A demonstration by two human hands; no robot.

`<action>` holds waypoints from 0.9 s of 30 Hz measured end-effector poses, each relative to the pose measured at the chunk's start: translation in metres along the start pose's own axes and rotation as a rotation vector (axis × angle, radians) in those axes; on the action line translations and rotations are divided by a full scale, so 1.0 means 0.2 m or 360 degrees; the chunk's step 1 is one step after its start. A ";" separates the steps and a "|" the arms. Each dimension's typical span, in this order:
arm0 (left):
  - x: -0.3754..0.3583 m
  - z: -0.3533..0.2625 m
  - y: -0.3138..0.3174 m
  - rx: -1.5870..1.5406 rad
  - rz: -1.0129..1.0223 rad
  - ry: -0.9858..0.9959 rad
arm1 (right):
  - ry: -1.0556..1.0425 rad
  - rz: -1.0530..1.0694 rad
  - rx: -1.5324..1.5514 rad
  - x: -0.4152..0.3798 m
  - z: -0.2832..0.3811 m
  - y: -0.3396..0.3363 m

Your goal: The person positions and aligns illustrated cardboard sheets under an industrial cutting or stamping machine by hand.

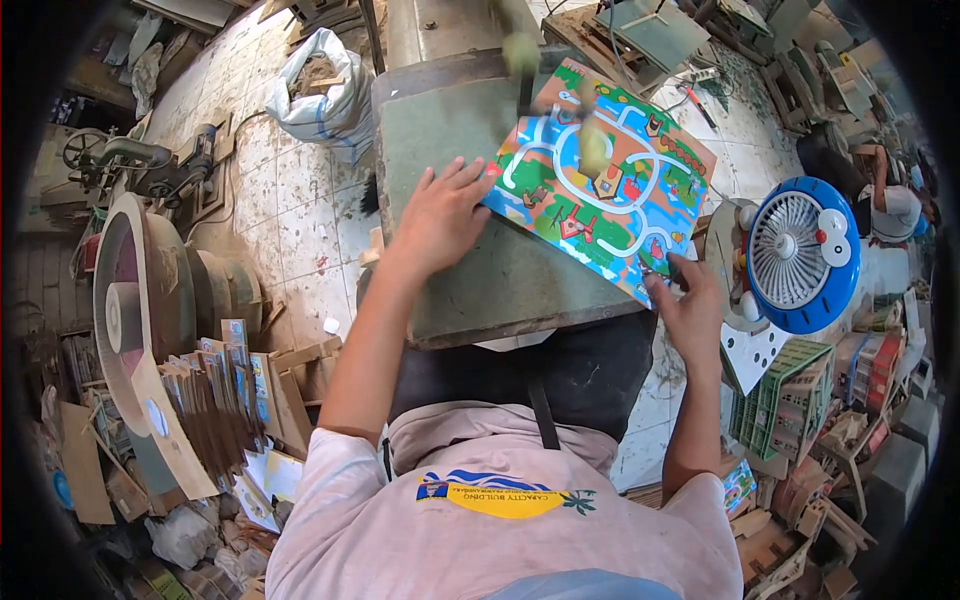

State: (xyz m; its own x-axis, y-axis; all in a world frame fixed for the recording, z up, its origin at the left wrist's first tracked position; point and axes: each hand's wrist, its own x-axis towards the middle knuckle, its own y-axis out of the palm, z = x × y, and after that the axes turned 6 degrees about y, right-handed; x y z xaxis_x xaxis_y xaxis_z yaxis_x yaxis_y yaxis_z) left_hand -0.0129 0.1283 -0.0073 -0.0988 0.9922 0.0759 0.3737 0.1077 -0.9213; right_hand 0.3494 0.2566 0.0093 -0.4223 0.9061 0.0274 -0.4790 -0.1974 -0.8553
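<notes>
two bare hands work a printed board (600,180) on a green counter (450,150). the left hand (440,215) lies flat with fingers spread, fingertips resting on the board's left edge and palm on the counter. the right hand (688,300) pinches the board's near right corner, fingers closed on its edge. the hands are well apart, one at each end of the board.

the board is a colourful rectangle showing white roads, green patches and small houses. it lies flat and turned at a slant, its long axis running from the far left down to the near right. it covers the right part of the counter, and its near right corner hangs over the edge.

a dark upright machine part (525,85) stands over the board's far edge, with blurred yellow-green shapes beside it. a blue and white fan (800,250) sits just right of the counter. a white sack (325,85) rests on the tiled floor to the left, near a stack of boards (215,390).
</notes>
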 end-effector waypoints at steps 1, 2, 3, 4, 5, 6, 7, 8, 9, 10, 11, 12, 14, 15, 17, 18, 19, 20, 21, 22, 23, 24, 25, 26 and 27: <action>-0.02 -0.06 0.01 0.0004 -0.0003 -0.0003 | -0.0005 0.0000 0.0003 0.06 -0.01 0.00; -0.03 -0.15 0.04 0.0061 -0.0053 -0.0167 | -0.0027 -0.0096 -0.0037 0.14 -0.02 0.01; -0.05 -0.23 0.07 0.0120 -0.0101 -0.0329 | -0.0046 -0.0193 -0.0076 0.23 -0.04 0.03; -0.06 -0.29 0.12 0.0127 -0.0099 -0.0330 | -0.0105 -0.0302 -0.0103 0.33 -0.06 0.06; -0.07 -0.33 0.19 0.0138 -0.0214 -0.0440 | -0.0162 -0.0411 -0.0132 0.43 -0.08 0.09; -0.07 -0.37 0.23 0.0148 -0.0328 -0.0549 | -0.0226 -0.0523 -0.0230 0.53 -0.11 0.13; -0.07 -0.40 0.25 0.0110 -0.0353 -0.0587 | -0.0293 -0.0631 -0.0328 0.62 -0.13 0.15; -0.06 -0.42 0.26 0.0115 -0.0353 -0.0596 | -0.0300 -0.0626 -0.0322 0.72 -0.16 0.17; -0.06 -0.44 0.27 0.0128 -0.0350 -0.0622 | -0.0278 -0.0605 -0.0364 0.80 -0.18 0.18; -0.06 -0.45 0.27 0.0141 -0.0347 -0.0646 | -0.0256 -0.0586 -0.0406 0.87 -0.20 0.19; -0.06 -0.45 0.28 0.0148 -0.0348 -0.0653 | -0.0262 -0.0583 -0.0398 0.91 -0.23 0.19; -0.05 -0.45 0.29 0.0124 -0.0371 -0.0641 | -0.0200 -0.0536 -0.0374 0.94 -0.23 0.18; -0.05 -0.42 0.31 0.0105 -0.0388 -0.0630 | -0.0133 -0.0484 -0.0345 0.96 -0.24 0.19; -0.05 -0.41 0.31 0.0097 -0.0395 -0.0613 | -0.0088 -0.0439 -0.0322 0.94 -0.23 0.16; -0.05 -0.40 0.31 0.0076 -0.0401 -0.0593 | -0.0038 -0.0396 -0.0312 0.91 -0.21 0.14; -0.05 -0.39 0.30 0.0077 -0.0379 -0.0576 | -0.0033 -0.0377 -0.0314 0.90 -0.21 0.13; -0.06 -0.38 0.29 0.0081 -0.0361 -0.0558 | -0.0030 -0.0360 -0.0314 0.89 -0.21 0.12; -0.06 -0.36 0.28 0.0075 -0.0361 -0.0554 | -0.0027 -0.0363 -0.0320 0.87 -0.21 0.11; -0.07 -0.34 0.27 0.0066 -0.0354 -0.0511 | 0.0017 -0.0355 -0.0299 0.82 -0.19 0.10; -0.07 -0.32 0.27 0.0058 -0.0349 -0.0473 | 0.0058 -0.0346 -0.0276 0.78 -0.19 0.09; -0.07 -0.30 0.26 0.0055 -0.0354 -0.0478 | 0.0062 -0.0363 -0.0220 0.75 -0.20 0.09; -0.07 -0.29 0.25 0.0045 -0.0342 -0.0443 | 0.0057 -0.0361 -0.0223 0.72 -0.20 0.08; -0.07 -0.27 0.25 0.0034 -0.0327 -0.0406 | 0.0055 -0.0358 -0.0252 0.68 -0.21 0.07; -0.07 -0.26 0.25 0.0029 -0.0324 -0.0408 | 0.0056 -0.0355 -0.0281 0.64 -0.21 0.07; -0.07 -0.24 0.24 0.0045 -0.0313 -0.0375 | 0.0058 -0.0354 -0.0285 0.60 -0.21 0.06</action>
State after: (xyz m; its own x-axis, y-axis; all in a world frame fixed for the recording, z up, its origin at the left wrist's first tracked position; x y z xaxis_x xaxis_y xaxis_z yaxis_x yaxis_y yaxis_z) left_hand 0.0515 0.1233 -0.0350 -0.3789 0.9104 0.1661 0.3006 0.2909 -0.9083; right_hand 0.3246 0.3792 -0.0190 -0.2925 0.9332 0.2089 -0.4121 0.0742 -0.9081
